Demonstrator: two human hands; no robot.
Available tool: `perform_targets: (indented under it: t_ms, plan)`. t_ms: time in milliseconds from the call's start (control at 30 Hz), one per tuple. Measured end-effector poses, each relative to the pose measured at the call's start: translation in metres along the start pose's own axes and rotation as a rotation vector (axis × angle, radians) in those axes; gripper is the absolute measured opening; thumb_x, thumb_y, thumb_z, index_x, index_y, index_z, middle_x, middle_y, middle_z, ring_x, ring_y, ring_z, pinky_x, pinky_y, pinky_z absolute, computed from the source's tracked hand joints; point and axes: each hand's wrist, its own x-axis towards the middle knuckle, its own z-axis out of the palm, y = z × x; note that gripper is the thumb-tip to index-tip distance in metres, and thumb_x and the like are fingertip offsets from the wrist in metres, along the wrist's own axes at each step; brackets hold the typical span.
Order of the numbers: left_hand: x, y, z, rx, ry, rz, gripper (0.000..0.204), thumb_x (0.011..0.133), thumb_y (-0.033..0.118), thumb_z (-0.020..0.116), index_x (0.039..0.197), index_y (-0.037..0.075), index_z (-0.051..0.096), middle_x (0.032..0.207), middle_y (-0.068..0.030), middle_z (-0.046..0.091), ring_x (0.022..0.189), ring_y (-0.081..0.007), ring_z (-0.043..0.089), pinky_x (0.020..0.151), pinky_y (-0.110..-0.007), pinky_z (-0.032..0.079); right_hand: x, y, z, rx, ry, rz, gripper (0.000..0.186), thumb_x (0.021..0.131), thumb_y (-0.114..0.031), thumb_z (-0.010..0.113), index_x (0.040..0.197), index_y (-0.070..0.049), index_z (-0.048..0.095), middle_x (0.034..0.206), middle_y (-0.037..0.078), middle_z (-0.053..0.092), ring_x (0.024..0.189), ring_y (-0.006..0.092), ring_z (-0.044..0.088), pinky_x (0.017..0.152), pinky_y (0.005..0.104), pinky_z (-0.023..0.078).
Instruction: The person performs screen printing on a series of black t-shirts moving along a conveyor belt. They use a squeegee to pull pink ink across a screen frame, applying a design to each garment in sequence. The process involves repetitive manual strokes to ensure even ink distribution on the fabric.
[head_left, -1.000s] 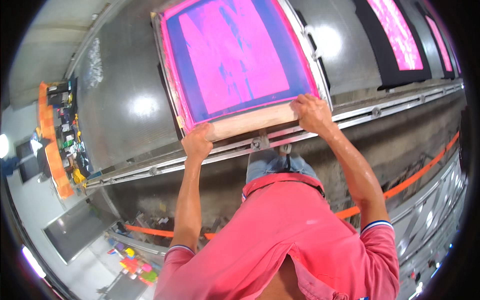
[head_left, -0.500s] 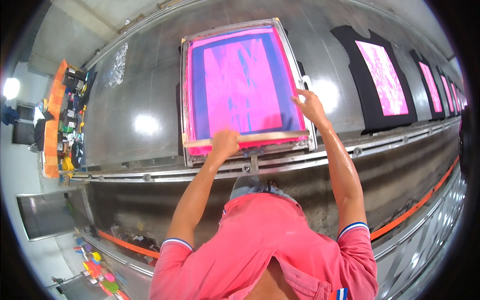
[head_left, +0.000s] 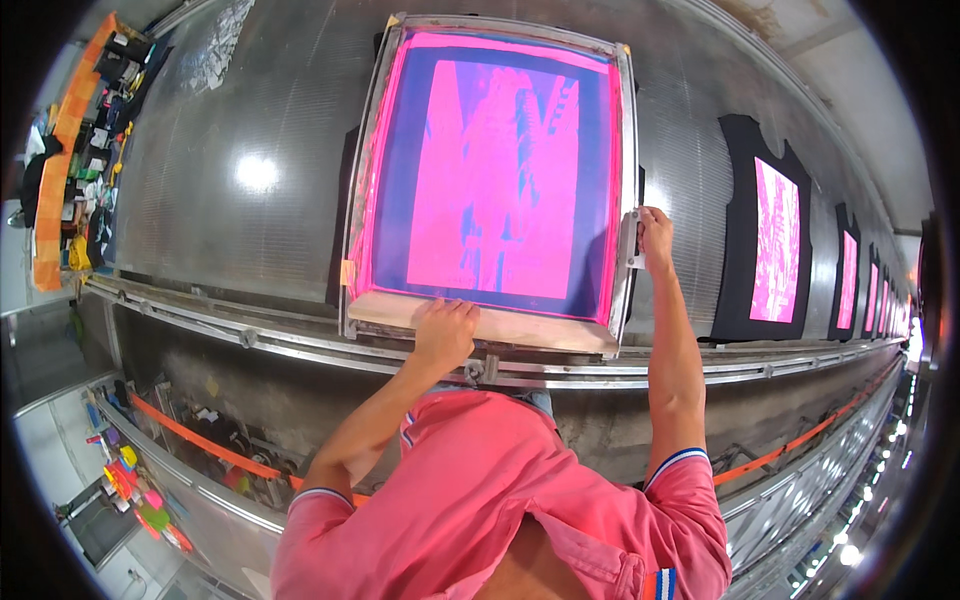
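A screen printing frame (head_left: 627, 120) lies over a black T-shirt (head_left: 343, 215), whose edges peek out at the sides. Its blue mesh (head_left: 393, 220) carries a pink-inked rectangular design (head_left: 440, 200). Along the near end of the frame rests a wooden squeegee (head_left: 545, 328), and my left hand (head_left: 447, 332) is closed over its bar. My right hand (head_left: 655, 238) is closed around the metal handle (head_left: 632, 240) on the frame's right side. The underside of the squeegee is hidden.
A long metal printing table (head_left: 250, 230) runs left to right, with a rail (head_left: 700, 370) along its near edge. Black T-shirts (head_left: 738, 210) with pink prints lie in a row on the right. Bottles and tools crowd an orange-edged shelf (head_left: 62, 150) at far left.
The squeegee now lies flatter against the frame's near end, my left hand still on it. My right hand has come down from above the mesh and grasped the side handle. The view has turned.
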Motion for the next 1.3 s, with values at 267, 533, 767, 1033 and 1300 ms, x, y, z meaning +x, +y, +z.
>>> perform_targets:
  t_ms: [267,533,767,1033,1300]
  plan:
    - [0.004,-0.006,-0.012,-0.023,0.001,-0.037,0.043,0.07,0.006,0.067,0.113,0.004,0.07,0.118,-0.0137,0.072,0.116,-0.0282,0.065,0.104,-0.049,0.045,-0.017,-0.039,-0.006,-0.019,0.008,0.022,0.024,0.098,-0.02,0.056,0.106,0.0,0.067,0.062,-0.001,0.049,0.046,0.0068,0.039,0.039,0.0262,0.029]
    - [-0.019,0.001,-0.003,-0.054,0.102,-0.069,0.039,0.07,0.005,0.065,0.108,0.006,0.075,0.106,-0.0149,0.074,0.101,-0.0316,0.07,0.088,-0.047,0.054,-0.012,-0.039,0.001,-0.116,0.057,0.004,0.025,0.098,-0.019,0.056,0.108,0.0,0.068,0.07,0.004,0.057,0.056,0.0116,0.049,0.049,0.0302,0.038]
    - [0.086,-0.036,-0.047,-0.02,-0.515,-0.249,0.026,0.066,0.006,0.066,0.087,0.01,0.079,0.083,-0.0207,0.073,0.081,-0.0374,0.071,0.07,-0.047,0.054,-0.018,-0.046,0.004,-0.349,0.157,-0.124,0.031,0.096,-0.023,0.056,0.108,0.001,0.071,0.098,0.023,0.073,0.093,0.0369,0.069,0.084,0.0442,0.051]
    - [0.229,-0.12,-0.074,-0.172,-1.086,0.144,0.047,0.05,0.012,0.088,0.093,-0.004,0.075,0.093,-0.0192,0.073,0.095,-0.0316,0.067,0.084,-0.044,0.051,-0.018,-0.026,-0.002,-0.389,0.207,-0.16,0.032,0.095,-0.025,0.057,0.104,0.002,0.071,0.082,0.018,0.068,0.077,0.0309,0.064,0.073,0.0421,0.049]
    - [0.446,-0.17,-0.205,0.132,-0.234,0.161,0.014,0.06,0.008,0.069,0.069,-0.002,0.07,0.067,-0.0205,0.067,0.062,-0.0321,0.066,0.053,-0.049,0.049,-0.044,-0.05,-0.007,-0.224,0.134,0.004,0.023,0.099,-0.017,0.058,0.101,0.003,0.069,0.065,0.002,0.051,0.057,0.009,0.044,0.052,0.0302,0.036]
